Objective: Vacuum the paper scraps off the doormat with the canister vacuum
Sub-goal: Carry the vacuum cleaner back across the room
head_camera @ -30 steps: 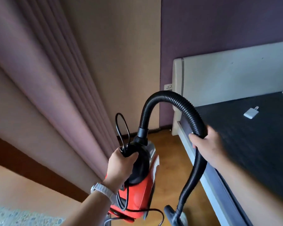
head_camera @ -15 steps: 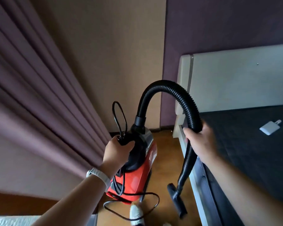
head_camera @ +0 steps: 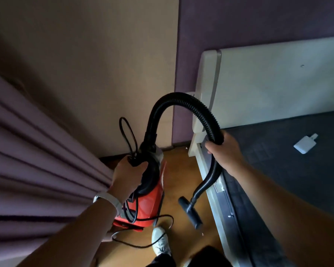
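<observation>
A red canister vacuum (head_camera: 148, 205) with a black top hangs off the floor. My left hand (head_camera: 126, 177) grips its black carry handle together with a loop of the black power cord (head_camera: 128, 135). The ribbed black hose (head_camera: 181, 101) arches up from the vacuum and over to my right hand (head_camera: 223, 151), which grips it near the bed corner. Below that hand the hose drops to a black floor nozzle (head_camera: 190, 212) hanging just above the wooden floor. More cord trails under the vacuum. No doormat or paper scraps are in view.
Purple curtains (head_camera: 37, 160) fill the left. A bed with a dark mattress (head_camera: 287, 170) and a pale headboard (head_camera: 268, 83) takes up the right, with a white charger (head_camera: 305, 144) lying on it. A narrow strip of wooden floor (head_camera: 181, 170) runs between them. My white shoe (head_camera: 159, 241) is below.
The view has tilted down and moved forward along the bed. The vacuum and hose stay in my hands; the floor nozzle and my shoe have come fully into sight.
</observation>
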Motion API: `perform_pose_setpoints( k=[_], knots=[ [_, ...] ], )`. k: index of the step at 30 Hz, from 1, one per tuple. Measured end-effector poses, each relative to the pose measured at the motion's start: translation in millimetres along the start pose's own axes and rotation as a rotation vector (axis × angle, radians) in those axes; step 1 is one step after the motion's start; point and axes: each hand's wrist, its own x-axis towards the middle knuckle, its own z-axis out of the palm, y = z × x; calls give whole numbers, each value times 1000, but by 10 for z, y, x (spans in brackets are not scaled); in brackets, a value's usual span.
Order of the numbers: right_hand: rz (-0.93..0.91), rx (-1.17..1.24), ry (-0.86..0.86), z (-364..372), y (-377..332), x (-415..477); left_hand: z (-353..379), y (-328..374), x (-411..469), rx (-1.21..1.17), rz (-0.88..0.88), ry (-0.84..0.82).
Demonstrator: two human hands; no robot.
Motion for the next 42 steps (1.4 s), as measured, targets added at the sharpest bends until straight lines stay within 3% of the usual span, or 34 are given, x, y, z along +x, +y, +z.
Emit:
perform_pose_setpoints(
  k=[14, 21, 27, 36, 42],
  knots=[
    [56, -35, 2, 571, 863, 1806, 965, -504, 1531, 90, -64, 17],
    [-54, -17, -12, 806, 1575, 2451, 1635, -1390, 2287, 166, -51, 18],
    [-176, -157, -13, 1195, 2302, 2963, 2282, -2151, 2920, 115, -45, 17],
    [-361, -163, 30, 1810, 3423, 3606, 3139, -3228, 3620, 85, -22, -23],
    [-292, -167, 4, 1910, 3913, 3821, 3463, -3625, 3825, 125, -79, -20]
  ],
)
